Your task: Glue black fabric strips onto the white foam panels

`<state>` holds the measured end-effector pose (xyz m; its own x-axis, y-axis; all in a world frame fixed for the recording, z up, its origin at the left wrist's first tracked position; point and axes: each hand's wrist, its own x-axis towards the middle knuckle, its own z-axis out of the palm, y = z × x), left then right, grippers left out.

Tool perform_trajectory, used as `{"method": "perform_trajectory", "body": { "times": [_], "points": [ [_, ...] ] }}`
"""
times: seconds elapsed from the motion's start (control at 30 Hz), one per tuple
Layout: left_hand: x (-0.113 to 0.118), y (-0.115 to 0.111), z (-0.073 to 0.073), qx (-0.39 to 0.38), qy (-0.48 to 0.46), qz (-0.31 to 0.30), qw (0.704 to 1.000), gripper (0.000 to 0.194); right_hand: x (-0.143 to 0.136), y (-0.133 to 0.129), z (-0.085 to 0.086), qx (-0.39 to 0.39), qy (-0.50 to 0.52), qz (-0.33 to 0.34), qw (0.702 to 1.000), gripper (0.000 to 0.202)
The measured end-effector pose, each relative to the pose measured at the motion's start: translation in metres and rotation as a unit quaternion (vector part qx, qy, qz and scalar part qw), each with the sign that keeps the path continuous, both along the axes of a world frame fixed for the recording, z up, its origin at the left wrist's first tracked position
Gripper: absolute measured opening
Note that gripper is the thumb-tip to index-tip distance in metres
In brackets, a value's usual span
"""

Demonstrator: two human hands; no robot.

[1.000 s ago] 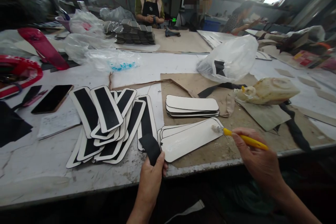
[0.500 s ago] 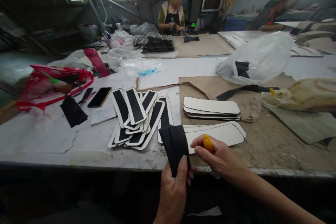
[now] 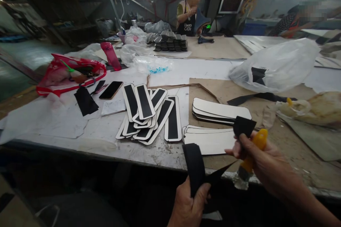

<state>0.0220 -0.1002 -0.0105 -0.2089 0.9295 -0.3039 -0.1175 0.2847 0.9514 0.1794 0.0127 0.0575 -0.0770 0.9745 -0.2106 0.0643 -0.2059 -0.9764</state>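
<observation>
My left hand (image 3: 188, 202) is closed around a bent bundle of black strips (image 3: 195, 166) at the table's front edge. One pointed black end sticks out of it to the right. In my right hand (image 3: 262, 156) are a brush with a yellow handle (image 3: 259, 140) and a black strip piece (image 3: 243, 126), pinched by the thumb. The brush tip points down and looks coated in something whitish. Just behind my hands lie white curved panels (image 3: 210, 142). Left of these is a loose pile of white-edged panels with black strips on them (image 3: 144, 104).
Another stack of white panels (image 3: 221, 109) lies on brown card. A phone (image 3: 111, 90), red bag (image 3: 69, 87) and black pieces (image 3: 85, 101) are at the left. A clear plastic bag (image 3: 282, 65) stands at the right. Across the table a person (image 3: 186, 17) handles dark material.
My right hand has moved right, away from the bundle, and now holds a black strip piece along with the brush. My left hand has shifted slightly right and down. The view has turned left.
</observation>
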Motion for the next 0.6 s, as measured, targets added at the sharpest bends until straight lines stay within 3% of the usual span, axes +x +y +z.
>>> {"method": "perform_trajectory", "body": {
  "times": [0.1, 0.17, 0.27, 0.37, 0.47, 0.6],
  "points": [
    [-0.02, 0.002, -0.001, -0.052, 0.03, 0.138, 0.989, 0.038, 0.02, 0.021, 0.01, -0.007, -0.086, 0.079, 0.993, 0.032],
    [-0.034, 0.013, -0.003, -0.077, 0.027, 0.179, 0.98, 0.04, 0.02, 0.033, 0.014, 0.024, -0.193, 0.182, 0.964, 0.033],
    [-0.047, 0.038, -0.006, -0.07, 0.028, 0.153, 0.985, 0.037, 0.001, 0.05, 0.011, 0.116, -0.299, 0.349, 0.881, 0.031],
    [-0.051, 0.06, -0.005, -0.057, 0.046, 0.117, 0.99, 0.038, -0.029, 0.064, 0.001, 0.134, -0.346, 0.446, 0.814, 0.028],
    [-0.049, 0.074, 0.0, -0.064, 0.047, 0.107, 0.991, 0.036, -0.051, 0.076, -0.012, 0.127, -0.372, 0.49, 0.778, 0.027],
    [-0.045, 0.083, 0.004, -0.079, 0.046, 0.126, 0.988, 0.028, -0.063, 0.084, -0.028, 0.136, -0.454, 0.498, 0.726, 0.028]
  ]
}}
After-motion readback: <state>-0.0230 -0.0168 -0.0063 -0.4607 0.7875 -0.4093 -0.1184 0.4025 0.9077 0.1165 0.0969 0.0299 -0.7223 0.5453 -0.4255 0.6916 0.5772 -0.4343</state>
